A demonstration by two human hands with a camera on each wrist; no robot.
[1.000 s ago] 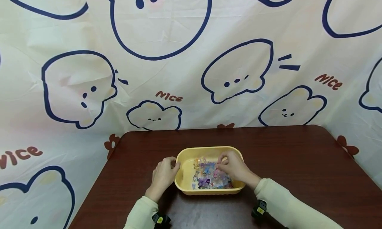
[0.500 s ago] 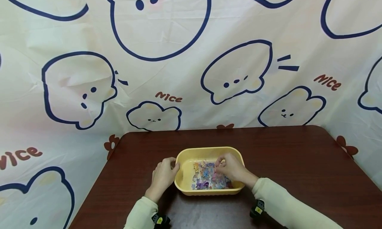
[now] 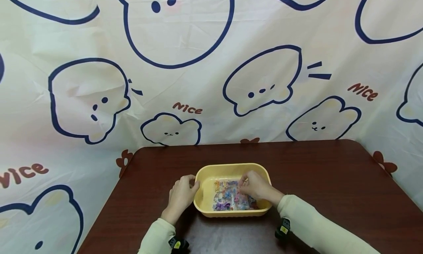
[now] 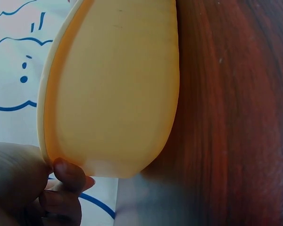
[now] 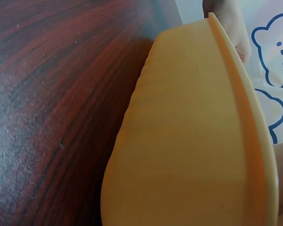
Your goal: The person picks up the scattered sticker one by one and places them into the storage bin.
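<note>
A yellow plastic basin (image 3: 211, 213) sits on the table, with many small colourful sticker-like pieces (image 3: 228, 197) spread flat over its floor. At the basin's left end my left hand (image 3: 181, 195) grips the rim; the left wrist view shows its curled fingers (image 4: 68, 176) at the rim's corner. My right hand (image 3: 257, 186) reaches over the right end into the basin. Its thumb and fingertips come together at the pieces, pinching what looks like a small colourful one; the fingers hide most of it. In the right wrist view, the basin's outer wall (image 5: 188, 117) covers the fingers.
A dark reddish-brown wooden table (image 3: 317, 173) lies under the basin. Behind and beside it hangs a white cloth (image 3: 211, 81) printed with blue cartoon outlines. Each forearm wears a black wrist device, the right one (image 3: 282, 228) close to the table.
My right hand has shifted slightly inside the basin, and its wrist and forearm have moved a little to the left. My left hand keeps its grip on the rim.
</note>
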